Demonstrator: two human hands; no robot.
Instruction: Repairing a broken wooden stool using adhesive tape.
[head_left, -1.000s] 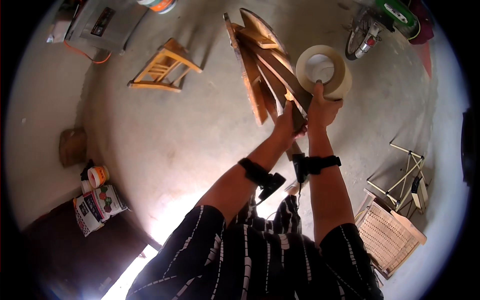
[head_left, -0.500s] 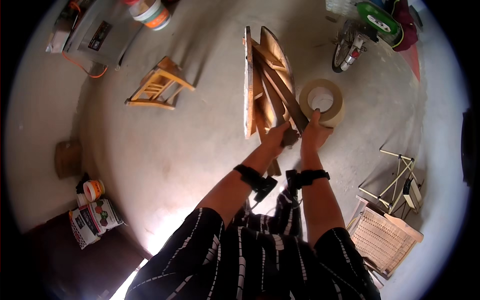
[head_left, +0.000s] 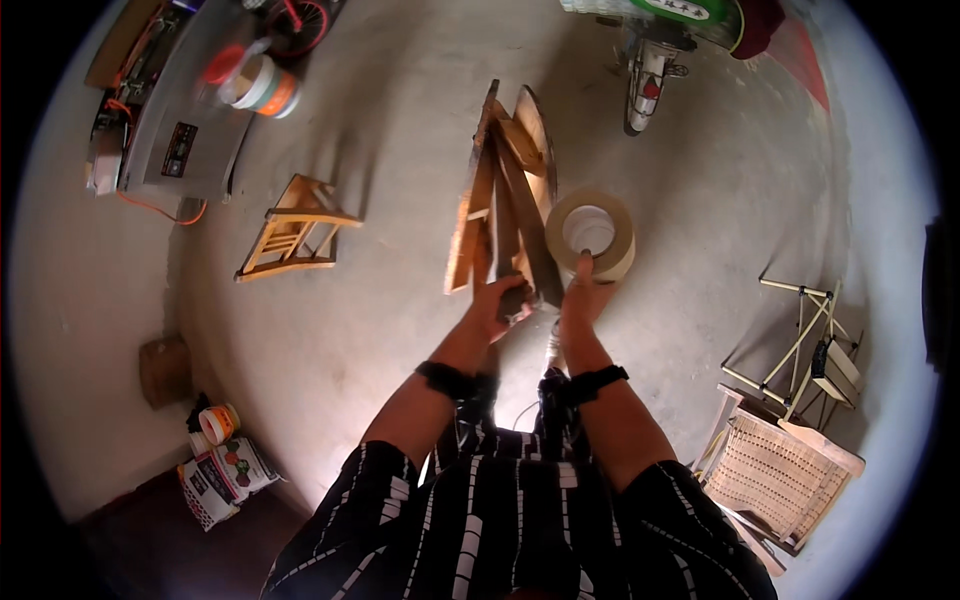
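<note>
My left hand (head_left: 492,308) is closed around the lower ends of the legs of a folded wooden table (head_left: 519,212), which has dark brown legs and what looks like a split round top. The table hangs upright ahead of me, its boards pointing away. Close on its right, my right hand (head_left: 582,305) grips a wide roll of tan tape (head_left: 622,236), with the thumb hooked into the core. The right fingers lie mostly under the roll, beside the end of a table leg; whether they touch that leg I cannot tell.
A small wooden chair (head_left: 300,232) is on the floor to the left. Behind it are a grey cabinet (head_left: 205,110) and a bucket (head_left: 272,92). A parked vehicle (head_left: 650,75) stands far right. A folding frame (head_left: 798,335) and woven chair (head_left: 775,470) line the right wall.
The table and tape roll have swung a little left and lower in the picture, still held. The chair, bucket and cabinet on the left now appear lower, as the view has shifted forward.
</note>
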